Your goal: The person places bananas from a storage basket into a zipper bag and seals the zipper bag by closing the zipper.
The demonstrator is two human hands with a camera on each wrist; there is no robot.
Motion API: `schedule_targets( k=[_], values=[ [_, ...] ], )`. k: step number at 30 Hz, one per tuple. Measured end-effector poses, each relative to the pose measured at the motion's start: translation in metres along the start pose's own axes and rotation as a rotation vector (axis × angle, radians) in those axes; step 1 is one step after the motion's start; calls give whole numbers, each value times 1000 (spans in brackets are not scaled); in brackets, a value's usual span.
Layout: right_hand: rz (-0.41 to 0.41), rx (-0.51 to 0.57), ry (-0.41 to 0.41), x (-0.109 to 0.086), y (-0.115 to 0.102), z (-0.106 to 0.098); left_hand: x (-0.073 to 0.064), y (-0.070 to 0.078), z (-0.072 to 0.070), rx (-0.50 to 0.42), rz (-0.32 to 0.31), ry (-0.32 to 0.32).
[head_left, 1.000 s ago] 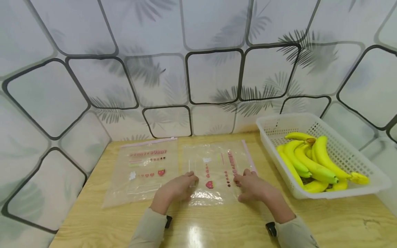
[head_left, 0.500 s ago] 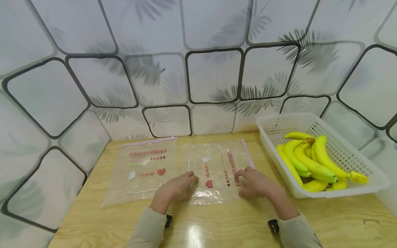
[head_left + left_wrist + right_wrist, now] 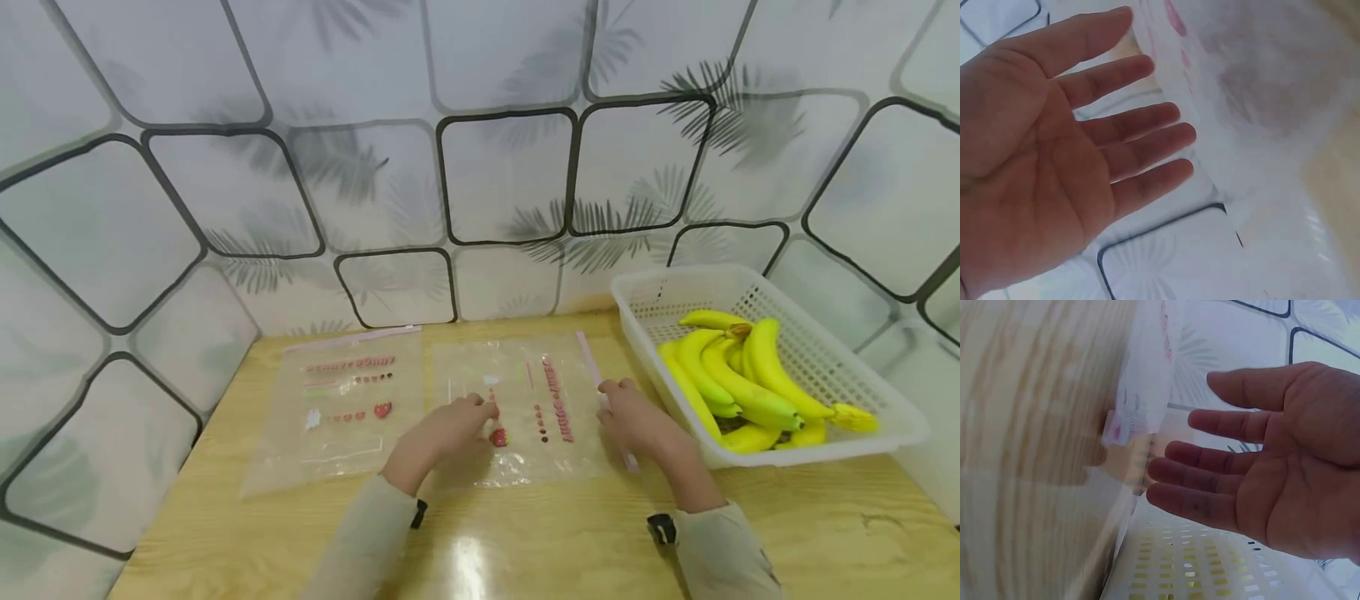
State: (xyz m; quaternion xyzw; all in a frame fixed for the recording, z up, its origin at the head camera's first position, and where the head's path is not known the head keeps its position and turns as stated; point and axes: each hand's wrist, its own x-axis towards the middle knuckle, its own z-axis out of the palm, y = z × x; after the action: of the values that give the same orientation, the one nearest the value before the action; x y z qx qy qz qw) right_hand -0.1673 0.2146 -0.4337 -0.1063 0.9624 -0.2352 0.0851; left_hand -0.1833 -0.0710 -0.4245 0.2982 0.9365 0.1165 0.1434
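A clear zip bag (image 3: pixel 521 417) with a strawberry print and pink lettering lies flat on the wooden table, its pink zip edge (image 3: pixel 588 354) to the right. My left hand (image 3: pixel 442 437) is over its left part, and in the left wrist view the fingers (image 3: pixel 1141 150) are extended and hold nothing. By the zip edge is my right hand (image 3: pixel 645 425). The right wrist view shows its fingers (image 3: pixel 1204 472) nearly straight, with the bag's edge and a small clear zip slider (image 3: pixel 1116 428) beyond the fingertips. Whether either hand touches the plastic is unclear.
A second, matching zip bag (image 3: pixel 337 433) lies at the left, its zip edge toward the wall. To the right stands a white perforated basket (image 3: pixel 840 371) holding several yellow bananas (image 3: pixel 750 392). A patterned wall covering (image 3: pixel 510 183) rises behind the table.
My left hand has moved slightly right, over the bag's strawberry print. My right hand has moved right, from the lettering to the zip edge. The head view has shifted slightly.
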Motion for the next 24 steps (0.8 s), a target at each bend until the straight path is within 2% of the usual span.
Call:
schedule_targets(
  k=[5, 9, 12, 15, 17, 21, 24],
  values=[
    [42, -38, 33, -1, 5, -5, 48, 26, -10, 43, 15, -10],
    [59, -84, 54, -3, 8, -8, 81, 52, -2, 72, 35, 5],
    [67, -87, 41, -3, 8, -8, 98, 73, 6, 86, 37, 3],
    [59, -91, 42, -3, 8, -8, 110, 90, 14, 129, 31, -6],
    [43, -100, 47, -4, 8, -8, 115, 97, 19, 195, 35, -1],
    [23, -113, 54, -6, 6, -8, 119, 104, 26, 319, 31, 8],
    [40, -112, 50, -7, 5, -9, 120, 105, 28, 356, 29, 11]
  ],
)
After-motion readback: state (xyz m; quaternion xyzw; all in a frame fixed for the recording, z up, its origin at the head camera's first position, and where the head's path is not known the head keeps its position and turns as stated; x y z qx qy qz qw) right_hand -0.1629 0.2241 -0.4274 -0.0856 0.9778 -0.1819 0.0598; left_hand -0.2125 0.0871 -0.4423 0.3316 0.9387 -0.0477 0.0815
